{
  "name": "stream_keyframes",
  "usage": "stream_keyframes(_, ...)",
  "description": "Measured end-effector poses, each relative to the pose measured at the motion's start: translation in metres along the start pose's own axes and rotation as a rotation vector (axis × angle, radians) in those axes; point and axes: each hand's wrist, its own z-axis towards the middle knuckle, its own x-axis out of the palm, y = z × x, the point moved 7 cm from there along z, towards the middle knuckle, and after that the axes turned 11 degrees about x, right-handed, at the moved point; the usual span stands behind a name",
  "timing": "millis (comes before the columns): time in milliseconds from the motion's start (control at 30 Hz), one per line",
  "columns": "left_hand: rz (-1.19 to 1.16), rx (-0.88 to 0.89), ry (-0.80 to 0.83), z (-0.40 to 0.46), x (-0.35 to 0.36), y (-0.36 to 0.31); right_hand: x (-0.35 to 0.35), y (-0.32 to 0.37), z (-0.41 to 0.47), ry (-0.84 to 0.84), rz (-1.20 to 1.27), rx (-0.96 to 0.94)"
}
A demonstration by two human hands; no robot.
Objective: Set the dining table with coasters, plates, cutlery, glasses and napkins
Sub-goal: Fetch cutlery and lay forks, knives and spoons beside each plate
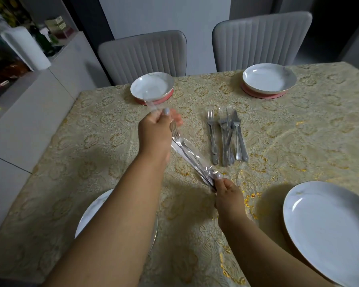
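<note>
A cutlery set in a clear plastic sleeve (187,154) slants over the table's middle, fork tines up. My right hand (226,193) pinches its lower end at the handles. My left hand (157,131) grips the sleeve's upper end, and a strip of clear plastic (150,101) sticks up above the fingers. Loose and wrapped cutlery (228,137) lies in a row just right of it. Two white plates on pink coasters sit at the far side, left (151,87) and right (268,78). Two more white plates sit near me, left (91,212), partly hidden by my arm, and right (330,226).
A gold floral tablecloth (298,141) covers the table. Two grey ribbed chairs (143,52) (261,38) stand behind the far edge. At the left, a white counter carries a paper-towel roll (27,48) and bottles.
</note>
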Motion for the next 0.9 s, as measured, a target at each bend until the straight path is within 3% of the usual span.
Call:
stream_keyframes(167,-0.055,0.021,-0.061,0.009,-0.003,0.002,0.013,0.006,-0.003,0.086,-0.092,-0.095)
stream_keyframes(267,-0.047,0.018,-0.033,0.009,0.001,0.003,0.022,0.002,-0.005,0.196,-0.196,-0.077)
stream_keyframes(433,-0.061,-0.035,-0.086,0.021,-0.004,0.007,0.027,0.001,-0.007,0.343,-0.171,-0.046)
stream_keyframes(600,-0.046,-0.029,-0.203,0.037,-0.021,0.012,0.026,0.008,-0.002,0.377,-0.163,-0.042)
stream_keyframes(700,-0.166,-0.04,-0.258,0.044,-0.03,0.013,0.02,0.007,0.0,0.377,-0.131,-0.025)
stream_keyframes(767,-0.218,-0.077,-0.222,0.044,-0.032,0.016,0.017,0.004,0.002,0.374,-0.106,-0.015)
stream_keyframes(900,0.018,-0.317,0.054,0.009,-0.009,0.053,0.014,0.004,0.006,0.321,-0.082,-0.026)
